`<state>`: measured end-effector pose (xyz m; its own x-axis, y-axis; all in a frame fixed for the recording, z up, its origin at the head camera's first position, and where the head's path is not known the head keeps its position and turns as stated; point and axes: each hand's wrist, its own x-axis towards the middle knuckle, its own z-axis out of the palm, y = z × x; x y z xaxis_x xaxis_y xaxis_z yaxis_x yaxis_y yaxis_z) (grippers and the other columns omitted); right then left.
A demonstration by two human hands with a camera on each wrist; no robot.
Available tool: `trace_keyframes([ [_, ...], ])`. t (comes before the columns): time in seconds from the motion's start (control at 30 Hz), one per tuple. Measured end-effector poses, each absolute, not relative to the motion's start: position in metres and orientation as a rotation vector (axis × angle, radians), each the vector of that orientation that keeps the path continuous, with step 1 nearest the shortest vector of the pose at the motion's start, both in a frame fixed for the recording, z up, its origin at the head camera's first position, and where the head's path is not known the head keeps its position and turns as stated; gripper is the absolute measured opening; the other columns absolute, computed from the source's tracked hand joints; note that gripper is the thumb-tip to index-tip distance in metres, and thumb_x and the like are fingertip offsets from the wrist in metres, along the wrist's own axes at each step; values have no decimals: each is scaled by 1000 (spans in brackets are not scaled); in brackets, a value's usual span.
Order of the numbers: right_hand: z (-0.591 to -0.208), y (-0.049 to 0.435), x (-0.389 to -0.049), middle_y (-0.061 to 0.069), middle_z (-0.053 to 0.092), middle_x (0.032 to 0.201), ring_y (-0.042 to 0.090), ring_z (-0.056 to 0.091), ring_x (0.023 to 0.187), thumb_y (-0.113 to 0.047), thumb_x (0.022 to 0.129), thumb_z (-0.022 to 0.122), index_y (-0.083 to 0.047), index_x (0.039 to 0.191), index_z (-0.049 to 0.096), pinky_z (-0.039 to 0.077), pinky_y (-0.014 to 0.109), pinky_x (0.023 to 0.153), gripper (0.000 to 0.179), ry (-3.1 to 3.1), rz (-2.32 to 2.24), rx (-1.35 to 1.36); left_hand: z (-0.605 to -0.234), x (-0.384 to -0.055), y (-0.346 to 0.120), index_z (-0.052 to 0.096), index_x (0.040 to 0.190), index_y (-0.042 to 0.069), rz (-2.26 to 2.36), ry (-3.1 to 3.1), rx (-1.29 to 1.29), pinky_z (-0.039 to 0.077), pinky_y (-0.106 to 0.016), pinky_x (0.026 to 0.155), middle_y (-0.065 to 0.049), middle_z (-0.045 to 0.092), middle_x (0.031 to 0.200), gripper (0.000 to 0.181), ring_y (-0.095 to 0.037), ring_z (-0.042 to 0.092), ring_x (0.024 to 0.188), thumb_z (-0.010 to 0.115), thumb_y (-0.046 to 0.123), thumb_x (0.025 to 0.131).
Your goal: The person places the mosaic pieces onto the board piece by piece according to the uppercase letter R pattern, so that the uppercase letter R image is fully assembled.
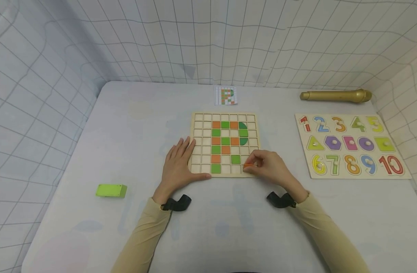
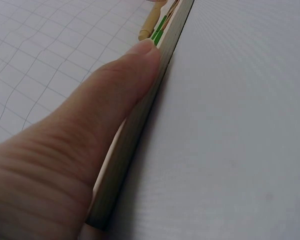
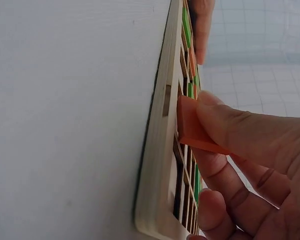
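A square wooden grid board (image 1: 198, 133) lies in the middle of the table, with orange, light green and dark green tiles set in an R-like pattern. My left hand (image 1: 177, 163) rests at its front left corner, fingers spread along the left side. In the left wrist view the thumb (image 2: 125, 75) lies along the board's edge. Between thumb and fingers my right hand (image 1: 268, 165) pinches an orange square tile (image 3: 190, 122). The tile stands tilted at the board's front row, right of the pattern, its lower edge right at the slots.
A small pattern card (image 1: 225, 95) lies behind the board. To the right are a number-and-shape peg puzzle (image 1: 353, 151) and a gold microphone (image 1: 334, 96). A green block (image 1: 111, 190) sits at the left. Grid-lined cloth walls (image 1: 212, 45) surround the table.
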<state>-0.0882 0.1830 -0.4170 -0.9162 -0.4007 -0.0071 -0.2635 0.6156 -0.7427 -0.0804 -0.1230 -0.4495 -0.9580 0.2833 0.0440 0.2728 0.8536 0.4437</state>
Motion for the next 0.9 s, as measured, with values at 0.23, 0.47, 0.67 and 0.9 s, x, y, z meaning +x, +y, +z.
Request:
trace_keyframes([
  [0.23,-418,180,-91,-10,60,70,14,45,61,-23,77,81,-17,82,70,35,29,54,14,2662,-1134,-593,-448,-81,-123,20,152,12,706,3002,441,5,-41,113,-7,15,157,118,-22,3,143,71,71,63],
  [0.47,-417,180,-92,-10,57,68,13,46,64,-23,74,83,-17,81,74,37,30,56,13,2703,-1057,-623,-449,-81,-123,20,153,12,711,3002,446,5,-42,113,-7,14,157,119,-22,3,143,71,71,63],
  [0.67,-418,180,-87,-10,59,73,12,46,68,-25,74,83,-14,85,77,37,30,58,16,2811,-994,-709,-450,-81,-123,19,153,12,710,2997,446,4,-41,113,-6,14,157,119,-22,3,143,70,71,63],
  [0.9,-421,181,-82,-8,59,77,12,46,71,-27,73,83,-14,89,79,37,29,59,21,2911,-880,-773,-450,-81,-123,21,152,12,720,2997,449,4,-41,113,-7,15,157,118,-22,4,143,71,70,63],
])
